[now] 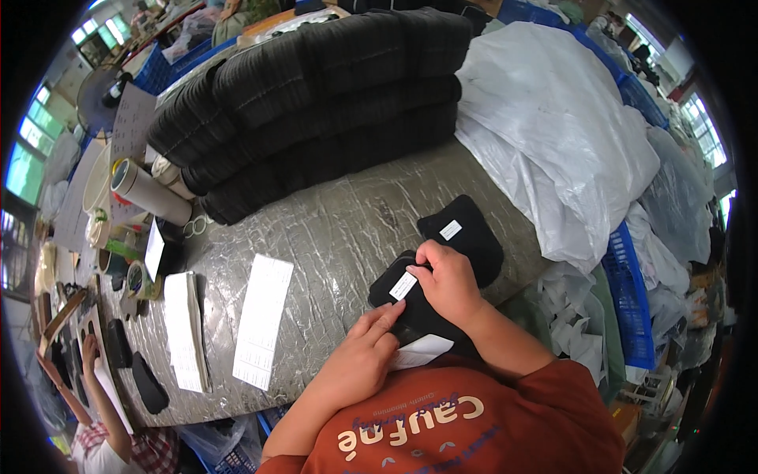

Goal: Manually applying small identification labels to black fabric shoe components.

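A black fabric pad (387, 284) with rounded corners lies in front of me, bearing a small white label (403, 286). My right hand (448, 284) has thumb and forefinger closed at the pad's edge, beside the label's upper end. The fingertips of my left hand (365, 351) press together at the label's lower end. A folded white paper sheet (426, 351) sticks out from under my left hand, seemingly held in it; the grip itself is hidden. Just beyond my right hand lies a second black pad (478, 237) with its own white label (450, 230).
Tall rows of stacked black pads (316, 87) fill the table's far side. White plastic sheeting (553, 134) heaps up at right, near a blue crate (629, 292). Printed label strips (264, 316), a paper stack (183, 332) and a white tumbler (154, 192) stand left. A co-worker's arm (106, 395) reaches in.
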A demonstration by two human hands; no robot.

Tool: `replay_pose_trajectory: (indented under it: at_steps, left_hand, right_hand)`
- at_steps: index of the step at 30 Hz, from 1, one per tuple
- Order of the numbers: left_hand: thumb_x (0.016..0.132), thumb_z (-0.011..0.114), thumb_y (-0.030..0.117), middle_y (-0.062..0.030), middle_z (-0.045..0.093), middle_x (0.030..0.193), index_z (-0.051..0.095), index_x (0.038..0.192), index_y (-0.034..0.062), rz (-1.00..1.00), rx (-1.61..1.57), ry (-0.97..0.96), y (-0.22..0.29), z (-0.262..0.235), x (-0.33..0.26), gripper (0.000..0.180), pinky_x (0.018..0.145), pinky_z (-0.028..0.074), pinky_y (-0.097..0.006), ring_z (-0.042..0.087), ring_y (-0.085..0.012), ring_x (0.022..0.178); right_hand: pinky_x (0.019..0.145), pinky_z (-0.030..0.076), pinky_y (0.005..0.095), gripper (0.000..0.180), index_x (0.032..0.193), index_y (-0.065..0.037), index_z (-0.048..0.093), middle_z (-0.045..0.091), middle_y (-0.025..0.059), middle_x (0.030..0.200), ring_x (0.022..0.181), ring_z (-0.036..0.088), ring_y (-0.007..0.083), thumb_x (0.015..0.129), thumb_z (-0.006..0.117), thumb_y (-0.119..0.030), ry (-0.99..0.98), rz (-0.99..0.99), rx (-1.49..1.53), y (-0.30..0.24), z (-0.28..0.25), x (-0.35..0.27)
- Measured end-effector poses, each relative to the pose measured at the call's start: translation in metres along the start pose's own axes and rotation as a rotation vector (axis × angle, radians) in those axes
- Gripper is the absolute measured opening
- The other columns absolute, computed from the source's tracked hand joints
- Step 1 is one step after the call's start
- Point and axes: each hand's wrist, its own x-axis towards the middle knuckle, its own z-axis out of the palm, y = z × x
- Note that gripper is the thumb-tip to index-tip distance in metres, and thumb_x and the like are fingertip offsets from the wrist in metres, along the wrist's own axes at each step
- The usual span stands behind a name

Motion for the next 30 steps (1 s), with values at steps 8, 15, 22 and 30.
replay_pose_trajectory:
  at_steps: [8,15,22,30]
  left_hand:
    - [0.077,0.066,0.001,-0.0213,0.045,0.142,0.054,0.086,-0.0018,-0.024,0.024,-0.038,0.004,-0.006,-0.003,0.015,0.104,0.041,-0.046,0.038,-0.0422,0.133]
    - [0.083,0.064,0.004,-0.0173,0.067,0.087,0.06,0.093,0.0025,-0.23,-0.111,0.119,0.003,-0.029,-0.004,0.012,0.074,0.051,-0.043,0.066,-0.0334,0.083]
    - [0.085,0.062,-0.004,-0.0119,0.07,0.087,0.062,0.12,0.0026,-0.39,-0.428,0.245,0.002,-0.008,-0.024,0.036,0.073,0.052,-0.028,0.066,-0.0141,0.082]
    - [0.082,0.066,-0.009,-0.0145,0.063,0.117,0.049,0.132,-0.0053,-0.413,-0.942,0.042,-0.003,-0.004,-0.049,0.053,0.089,0.049,-0.031,0.061,-0.0182,0.106]
  right_hand:
    - [0.077,0.049,0.0392,0.022,0.099,-0.003,0.052,0.06,0.016,0.094,0.087,0.061,0.0332,0.082,0.065,-0.002,0.336,-0.055,-0.255,0.038,-0.062,0.038]
    - [0.082,0.053,0.0476,0.026,0.09,-0.006,0.059,0.06,0.0226,0.1,0.097,0.062,0.0351,0.096,0.058,-0.031,-0.081,-0.566,1.806,-0.149,-0.093,-0.012]
    - [0.079,0.052,0.0456,0.023,0.089,-0.007,0.058,0.061,0.021,0.099,0.091,0.063,0.0342,0.095,0.059,-0.029,-0.054,-0.606,1.749,-0.134,-0.113,-0.05]
    - [0.075,0.051,0.0429,0.019,0.088,-0.009,0.057,0.063,0.0188,0.098,0.084,0.063,0.0329,0.093,0.061,-0.027,-0.07,-0.645,1.704,-0.148,-0.091,0.005]
